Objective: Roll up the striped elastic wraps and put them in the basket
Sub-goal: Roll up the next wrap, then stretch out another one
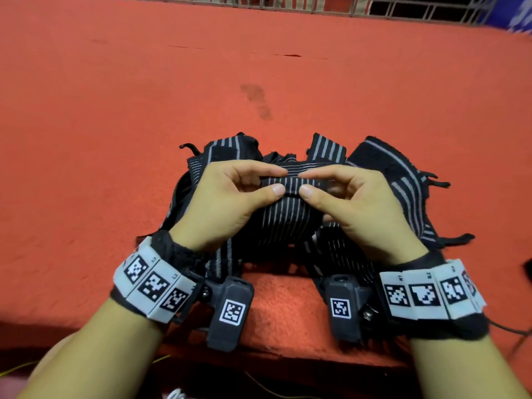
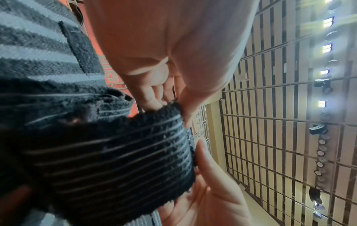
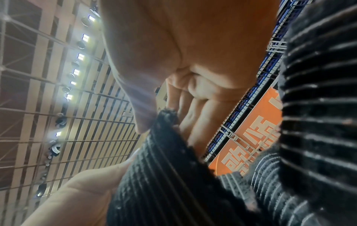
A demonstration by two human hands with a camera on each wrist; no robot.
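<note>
A heap of black elastic wraps with grey stripes lies on the red carpet near its front edge. Above the heap both hands hold one striped wrap by its folded end. My left hand pinches that end between thumb and fingers, and my right hand pinches it just beside, thumbs almost touching. In the left wrist view the wrap fills the lower left, with the left hand on its edge. In the right wrist view the wrap runs down from the right hand. No basket is in view.
The red carpeted surface stretches far ahead and to both sides, with a dark stain in the middle. A metal railing runs along its far edge. A yellow cable lies below the front edge.
</note>
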